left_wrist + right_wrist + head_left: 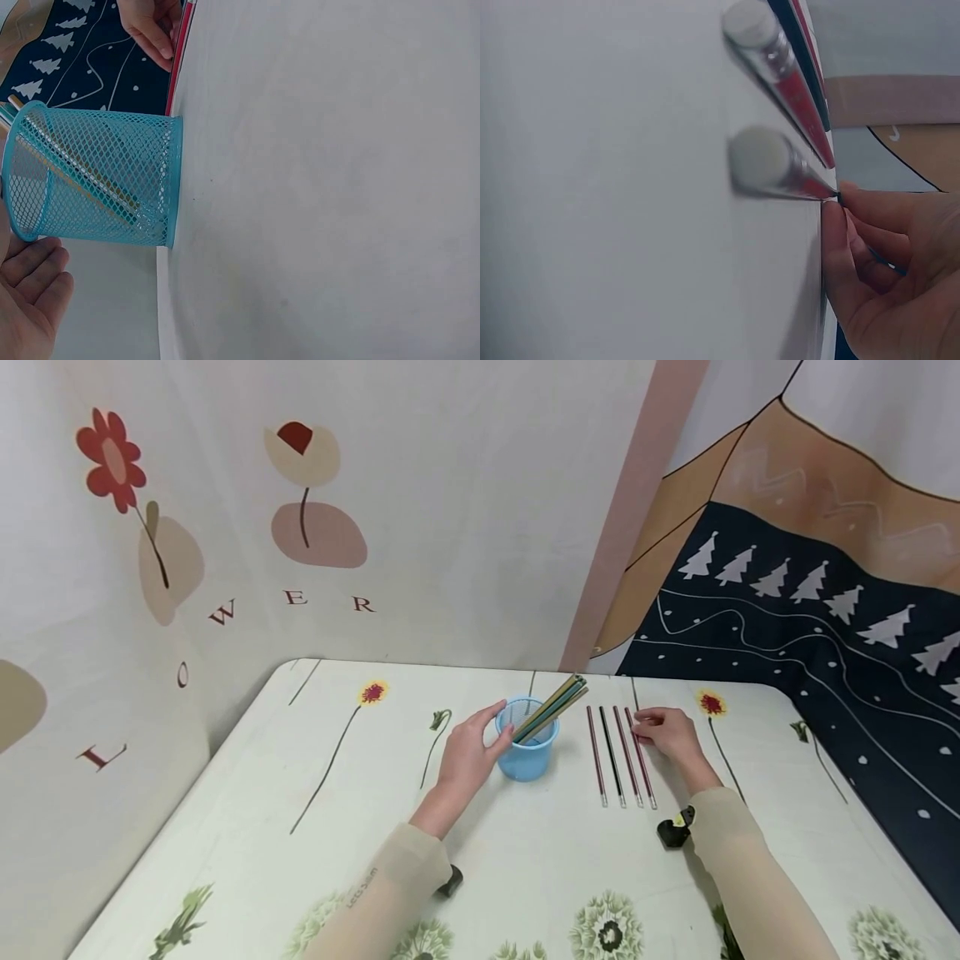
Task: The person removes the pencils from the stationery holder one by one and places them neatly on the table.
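Right hand (667, 732) pinches a slim red pencil (642, 764) on the white surface (540, 839), white eraser (759, 160) near six o'clock! Three more pencils (612, 757) at nine; beyond, left hand (467, 756) grips a blue mesh cup (525, 765), slanted pencil bundle (548, 708) inside.

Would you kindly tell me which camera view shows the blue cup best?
The left wrist view: the blue cup is large and close, its mesh wall clear. The head view shows it smaller, from above; the right wrist view misses it.
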Demonstrator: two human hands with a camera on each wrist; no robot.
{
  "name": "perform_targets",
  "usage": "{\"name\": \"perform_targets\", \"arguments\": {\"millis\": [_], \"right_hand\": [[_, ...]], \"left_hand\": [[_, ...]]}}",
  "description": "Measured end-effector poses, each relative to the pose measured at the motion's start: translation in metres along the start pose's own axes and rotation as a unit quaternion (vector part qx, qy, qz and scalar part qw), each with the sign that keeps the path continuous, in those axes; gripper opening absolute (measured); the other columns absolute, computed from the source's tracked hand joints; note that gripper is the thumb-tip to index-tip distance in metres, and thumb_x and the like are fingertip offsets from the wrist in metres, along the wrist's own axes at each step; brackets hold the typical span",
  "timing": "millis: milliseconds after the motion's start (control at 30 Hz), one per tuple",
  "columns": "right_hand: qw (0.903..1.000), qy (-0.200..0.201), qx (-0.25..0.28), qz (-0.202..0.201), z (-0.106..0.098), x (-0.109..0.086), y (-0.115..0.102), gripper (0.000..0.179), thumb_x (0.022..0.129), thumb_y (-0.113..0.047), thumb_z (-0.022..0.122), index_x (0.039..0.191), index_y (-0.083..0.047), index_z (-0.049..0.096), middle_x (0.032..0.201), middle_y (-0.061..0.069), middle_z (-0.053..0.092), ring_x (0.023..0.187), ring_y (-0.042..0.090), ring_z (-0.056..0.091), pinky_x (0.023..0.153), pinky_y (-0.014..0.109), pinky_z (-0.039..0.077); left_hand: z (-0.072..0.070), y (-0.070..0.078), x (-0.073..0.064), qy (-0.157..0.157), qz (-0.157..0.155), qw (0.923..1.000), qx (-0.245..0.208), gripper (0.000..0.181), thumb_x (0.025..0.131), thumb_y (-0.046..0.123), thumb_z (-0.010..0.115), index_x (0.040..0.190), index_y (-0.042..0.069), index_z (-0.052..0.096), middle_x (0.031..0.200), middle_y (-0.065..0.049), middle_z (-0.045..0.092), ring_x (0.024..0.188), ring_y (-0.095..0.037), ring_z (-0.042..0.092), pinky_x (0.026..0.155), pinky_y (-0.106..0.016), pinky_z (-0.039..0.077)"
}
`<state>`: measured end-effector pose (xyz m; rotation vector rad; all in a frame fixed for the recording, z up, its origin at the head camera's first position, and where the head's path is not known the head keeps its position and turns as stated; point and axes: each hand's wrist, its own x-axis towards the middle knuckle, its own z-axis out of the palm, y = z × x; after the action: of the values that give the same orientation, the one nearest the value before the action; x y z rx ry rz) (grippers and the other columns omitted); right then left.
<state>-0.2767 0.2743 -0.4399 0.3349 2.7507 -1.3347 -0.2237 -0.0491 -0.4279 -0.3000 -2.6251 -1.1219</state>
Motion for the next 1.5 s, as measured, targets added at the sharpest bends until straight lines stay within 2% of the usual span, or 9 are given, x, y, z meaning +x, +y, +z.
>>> {"name": "perform_targets", "arguments": {"millis": [233,567,733,933,1200,1367,1500], "right_hand": [[0.9996,-0.003,0.03,0.003,-0.002,-0.001,-0.001,0.034,0.097,-0.01,0.063,0.126,0.007,0.062,0.099,0.01,0.065,0.07,-0.004,0.06,0.068,0.014,0.058],[0.9996,-0.004,0.023,-0.012,-0.009,-0.007,-0.006,0.035,0.096,-0.013,0.064,0.125,0.006,0.062,0.098,0.009,0.065,0.07,-0.003,0.06,0.065,0.013,0.056],[0.9994,0.0,0.032,-0.017,-0.012,-0.011,-0.01,0.035,0.097,-0.013,0.061,0.127,0.004,0.062,0.105,0.012,0.064,0.072,-0.003,0.061,0.068,0.013,0.058],[0.9976,0.003,0.054,-0.043,-0.012,-0.02,-0.014,0.034,0.099,-0.011,0.059,0.128,0.007,0.06,0.11,0.016,0.062,0.073,-0.005,0.06,0.072,0.014,0.059],[0.9925,0.0,0.099,-0.072,-0.008,-0.036,-0.032,0.037,0.099,-0.013,0.06,0.131,0.006,0.059,0.117,0.018,0.062,0.078,-0.006,0.059,0.075,0.014,0.059],[0.9918,-0.001,0.099,-0.081,-0.005,-0.044,-0.044,0.036,0.1,-0.014,0.059,0.131,0.005,0.059,0.12,0.02,0.061,0.08,-0.005,0.06,0.076,0.013,0.058],[0.9916,-0.012,0.095,-0.087,0.0,-0.051,-0.052,0.037,0.101,-0.018,0.058,0.132,0.002,0.059,0.122,0.021,0.061,0.084,0.0,0.063,0.079,0.015,0.059]], "left_hand": [[-0.001,0.0,0.0,0.0,-0.001,1.0,-0.001,0.046,0.097,0.033,0.063,0.14,0.016,0.058,0.14,-0.009,0.062,0.13,-0.03,0.059,0.107,-0.044,0.051],[0.0,0.001,0.0,0.003,0.002,1.0,-0.005,0.046,0.097,0.032,0.063,0.14,0.016,0.058,0.14,-0.008,0.062,0.13,-0.03,0.059,0.106,-0.044,0.052],[0.001,0.002,0.001,0.005,0.003,1.0,-0.006,0.046,0.097,0.03,0.064,0.14,0.016,0.058,0.14,-0.009,0.062,0.13,-0.03,0.059,0.107,-0.044,0.051],[0.0,0.001,0.001,0.001,0.004,1.0,-0.005,0.046,0.097,0.032,0.063,0.14,0.017,0.058,0.14,-0.008,0.062,0.13,-0.029,0.059,0.106,-0.044,0.052],[-0.002,0.001,0.001,0.001,-0.003,1.0,-0.001,0.046,0.097,0.034,0.062,0.14,0.017,0.058,0.141,-0.008,0.062,0.131,-0.029,0.058,0.108,-0.043,0.051],[-0.001,0.0,0.0,-0.001,-0.005,1.0,-0.003,0.046,0.097,0.033,0.062,0.14,0.017,0.058,0.141,-0.008,0.061,0.131,-0.029,0.058,0.108,-0.044,0.05],[0.0,0.0,-0.002,-0.001,-0.007,1.0,-0.003,0.046,0.098,0.033,0.062,0.141,0.018,0.058,0.141,-0.007,0.061,0.132,-0.028,0.058,0.108,-0.043,0.05]]}}
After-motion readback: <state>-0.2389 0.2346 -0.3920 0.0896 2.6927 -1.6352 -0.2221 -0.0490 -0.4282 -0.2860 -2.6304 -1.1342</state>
